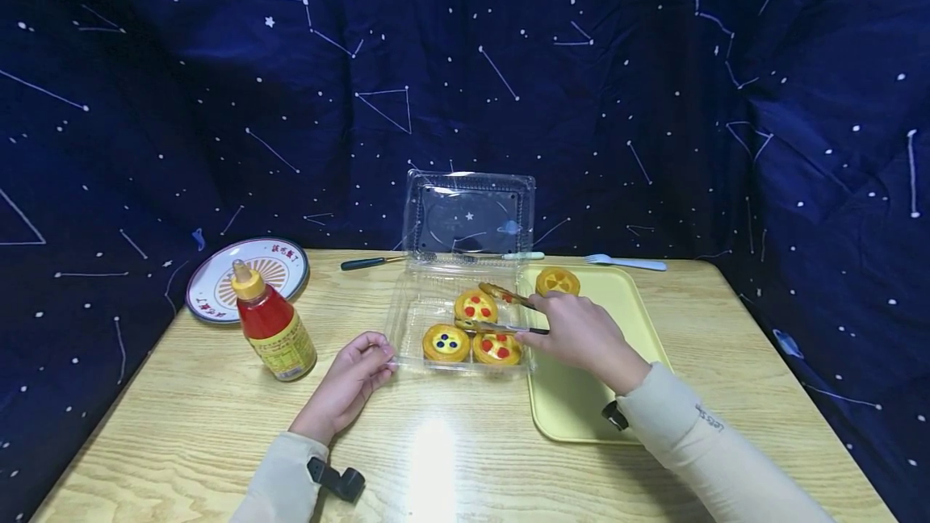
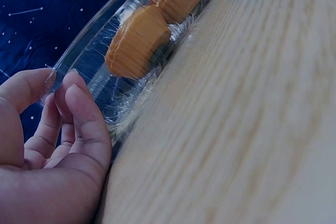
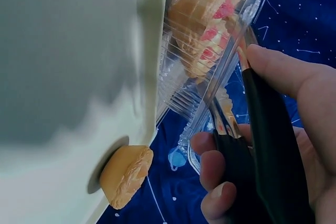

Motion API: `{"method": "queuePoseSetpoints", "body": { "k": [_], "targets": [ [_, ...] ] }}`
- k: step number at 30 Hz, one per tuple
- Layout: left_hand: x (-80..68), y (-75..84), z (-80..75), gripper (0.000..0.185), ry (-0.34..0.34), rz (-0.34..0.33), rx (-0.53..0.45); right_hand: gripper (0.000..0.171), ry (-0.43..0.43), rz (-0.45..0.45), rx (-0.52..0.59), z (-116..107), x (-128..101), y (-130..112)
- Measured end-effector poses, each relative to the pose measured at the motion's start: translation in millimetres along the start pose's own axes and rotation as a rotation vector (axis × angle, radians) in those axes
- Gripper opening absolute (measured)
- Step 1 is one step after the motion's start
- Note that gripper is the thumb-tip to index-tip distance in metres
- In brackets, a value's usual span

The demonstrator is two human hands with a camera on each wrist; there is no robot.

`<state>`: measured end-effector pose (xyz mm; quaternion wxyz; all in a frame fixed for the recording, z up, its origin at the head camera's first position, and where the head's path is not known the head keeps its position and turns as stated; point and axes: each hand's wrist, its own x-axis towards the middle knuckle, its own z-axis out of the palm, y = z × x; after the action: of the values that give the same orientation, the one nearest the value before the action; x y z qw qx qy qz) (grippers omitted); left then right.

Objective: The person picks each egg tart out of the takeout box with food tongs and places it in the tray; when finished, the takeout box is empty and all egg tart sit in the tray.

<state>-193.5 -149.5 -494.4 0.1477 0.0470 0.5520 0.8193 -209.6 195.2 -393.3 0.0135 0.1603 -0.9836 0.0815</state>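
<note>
Over the clear clamshell box [image 1: 436,321], mid-table: right hand [image 1: 581,335] is working tongs [image 1: 508,309] around the far tart [image 1: 475,307].
The tongs' long axis is running from the right hand leftward into the box, arms spread either side of the red-dotted tart; right hand is gripping the black handles, clearly the nearer one. Left hand [image 1: 349,382] is pinching the box's near-left rim. One tart [image 1: 557,281] is already sitting on the yellow tray [image 1: 581,402].

Clear plastic box [image 1: 414,321], lid open and upright at back, sits on wood table beside yellow tray. Inside: 3 round tarts, 2 w/ red dots [image 1: 475,307], 1 w/ blue dots [image 1: 446,342]. Tongs [image 1: 508,297] w/ black handles reach over box, tips around back red tart.
</note>
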Motion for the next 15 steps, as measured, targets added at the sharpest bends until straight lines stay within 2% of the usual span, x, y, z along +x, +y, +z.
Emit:
{"method": "queuePoseSetpoints", "body": {
  "k": [15],
  "targets": [
    [0.5,-1.1,-0.1,0.009,0.007,-0.008,-0.006,0.059,-0.013,0.0,0.007,1.9,1.6,-2.0]
  ]
}}
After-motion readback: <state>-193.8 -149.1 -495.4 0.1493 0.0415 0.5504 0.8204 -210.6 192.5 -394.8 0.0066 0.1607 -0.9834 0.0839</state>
